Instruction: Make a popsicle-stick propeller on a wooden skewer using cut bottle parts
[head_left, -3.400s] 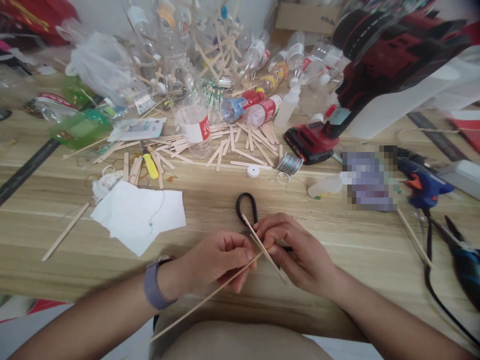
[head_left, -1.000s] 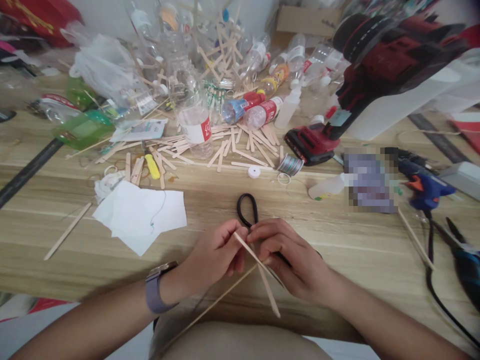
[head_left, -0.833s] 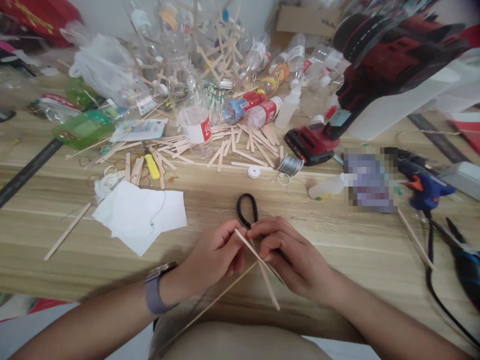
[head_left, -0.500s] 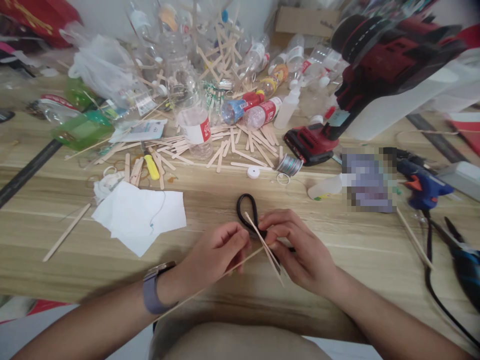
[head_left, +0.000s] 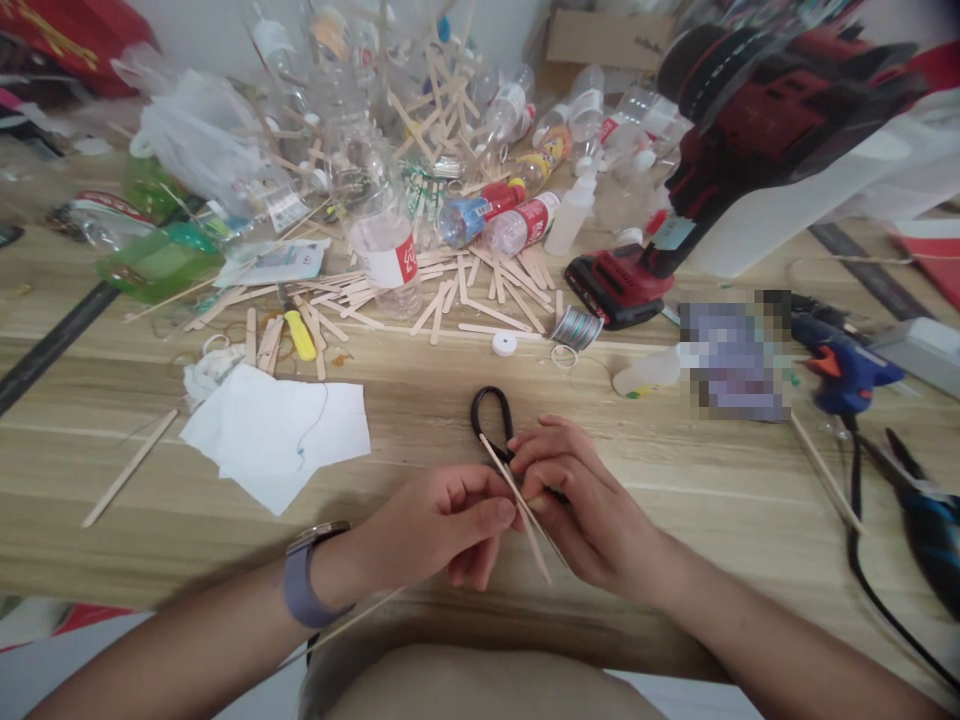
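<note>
Thin wooden sticks cross between my two hands above the table's front part. My right hand pinches them near the crossing, its fingers closed. Against the sticks from the left, my left hand has thumb and forefinger pressed together at the crossing, on a long thin stick that runs down to the lower left beneath the wrist. Black-handled scissors lie just behind, with one loop showing and the rest hidden by my right hand and the sticks.
White paper sheets lie at the left, near a yellow-handled tool. Behind are scattered craft sticks, plastic bottles and a wire spool. A red power tool and a blue glue gun occupy the right.
My left hand has moved right to the crossing of the sticks and closed on the long stick. The crossed sticks have shifted slightly left and down.
</note>
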